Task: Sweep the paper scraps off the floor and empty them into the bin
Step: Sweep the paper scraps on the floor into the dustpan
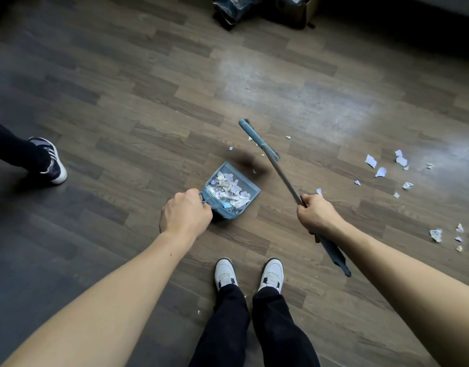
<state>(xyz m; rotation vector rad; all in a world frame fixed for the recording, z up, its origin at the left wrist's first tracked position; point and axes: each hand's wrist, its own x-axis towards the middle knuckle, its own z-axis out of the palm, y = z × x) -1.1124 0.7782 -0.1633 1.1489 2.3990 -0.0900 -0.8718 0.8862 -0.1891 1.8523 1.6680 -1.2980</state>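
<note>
My left hand (185,211) grips the handle of a blue dustpan (250,190), which holds a heap of white paper scraps (229,188). My right hand (316,214) grips the grey shaft of a blue broom (279,172); its head (257,137) is raised and blurred, beyond the pan. Small scraps (256,148) lie around the broom head. More scraps (379,166) are scattered on the floor to the right, and another cluster (452,235) lies at the far right. No bin can be clearly made out.
Another person's foot in a dark and white sneaker (50,161) stands at the left. My own white sneakers (250,272) are below the pan. A dark bag (232,9) and a cardboard box (301,9) sit at the top edge of the wooden floor.
</note>
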